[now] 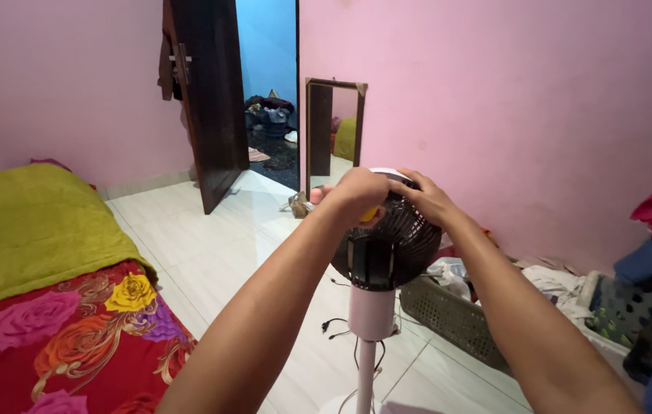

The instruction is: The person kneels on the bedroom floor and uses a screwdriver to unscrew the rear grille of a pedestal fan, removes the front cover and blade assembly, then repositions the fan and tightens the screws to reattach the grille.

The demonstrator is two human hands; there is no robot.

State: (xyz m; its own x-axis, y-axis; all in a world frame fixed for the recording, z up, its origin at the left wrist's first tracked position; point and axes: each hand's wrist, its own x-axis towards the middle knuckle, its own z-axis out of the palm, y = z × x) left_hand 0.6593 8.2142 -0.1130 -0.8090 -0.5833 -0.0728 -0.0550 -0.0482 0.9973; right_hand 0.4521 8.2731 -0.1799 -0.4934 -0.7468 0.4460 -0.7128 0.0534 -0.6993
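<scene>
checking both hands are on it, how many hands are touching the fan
2. The left hand grips the top left of the black fan head, over something yellow. The right hand rests on its top right edge. Fingertips are partly hidden behind the grille.

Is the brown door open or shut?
Open. The door is swung inward, and a blue-walled room shows through the gap beside it.

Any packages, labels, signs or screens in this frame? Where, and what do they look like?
None that can be made out.
Nearest things to the hands: black round-grilled pedestal fan on a white pole, centre frame; left hand and right hand rest on top of its grille.
Wood-framed mirror leans on the pink wall: a reflection, not a screen.
</scene>
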